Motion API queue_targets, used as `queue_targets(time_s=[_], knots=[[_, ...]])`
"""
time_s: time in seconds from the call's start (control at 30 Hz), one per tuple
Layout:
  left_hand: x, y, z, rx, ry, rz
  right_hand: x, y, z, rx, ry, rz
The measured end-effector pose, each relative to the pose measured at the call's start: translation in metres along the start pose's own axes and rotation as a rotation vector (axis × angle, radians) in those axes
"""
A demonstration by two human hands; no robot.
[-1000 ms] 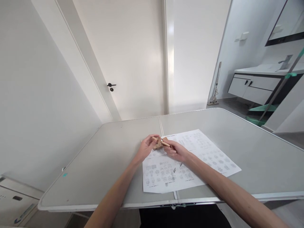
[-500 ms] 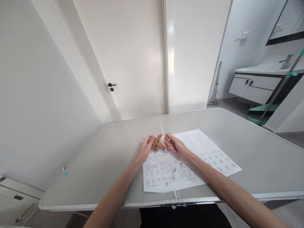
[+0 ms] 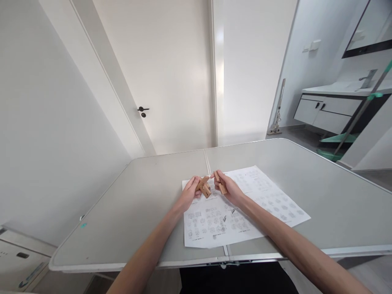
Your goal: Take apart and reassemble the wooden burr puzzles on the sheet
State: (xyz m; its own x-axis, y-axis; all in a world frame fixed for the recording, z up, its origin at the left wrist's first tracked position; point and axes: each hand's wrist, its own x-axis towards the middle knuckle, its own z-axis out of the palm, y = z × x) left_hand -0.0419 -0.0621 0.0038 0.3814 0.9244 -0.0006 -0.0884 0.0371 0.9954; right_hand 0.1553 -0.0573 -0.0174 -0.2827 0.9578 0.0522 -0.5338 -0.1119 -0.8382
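Observation:
My left hand (image 3: 190, 192) is closed around a cluster of crossed wooden puzzle pieces (image 3: 205, 189), light brown and notched, with one bar pointing up and right. Opposite it, my right hand (image 3: 228, 188) grips a separate notched wooden piece (image 3: 222, 188), held upright against the fingers. A small gap lies between the two wooden parts. Both hands are above a printed paper sheet (image 3: 245, 220) covered with small diagrams. The undersides of the pieces and some fingertips are hidden.
The sheet lies on a grey folding table (image 3: 147, 212) with a metal rim and a centre seam. Behind it is a white door (image 3: 171, 73) with a black handle. To the right are a mop (image 3: 278, 110), a sink cabinet (image 3: 327, 110) and a green dustpan (image 3: 332, 154).
The piece in my right hand has turned so that more of its notched side shows. The cluster in my left hand has tilted, and the two are slightly farther apart.

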Motion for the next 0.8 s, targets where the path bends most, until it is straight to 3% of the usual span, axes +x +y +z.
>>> queue_targets(time_s=[0.53,0.8], knots=[[-0.0016,-0.0007,0.0065,0.139,0.078,-0.085,-0.0048,-0.0060,0.0079,0.057,0.055,-0.071],[-0.0032,0.0003,0.0083,0.153,0.078,-0.096,-0.0058,-0.0030,0.0081,-0.046,0.009,-0.075]])
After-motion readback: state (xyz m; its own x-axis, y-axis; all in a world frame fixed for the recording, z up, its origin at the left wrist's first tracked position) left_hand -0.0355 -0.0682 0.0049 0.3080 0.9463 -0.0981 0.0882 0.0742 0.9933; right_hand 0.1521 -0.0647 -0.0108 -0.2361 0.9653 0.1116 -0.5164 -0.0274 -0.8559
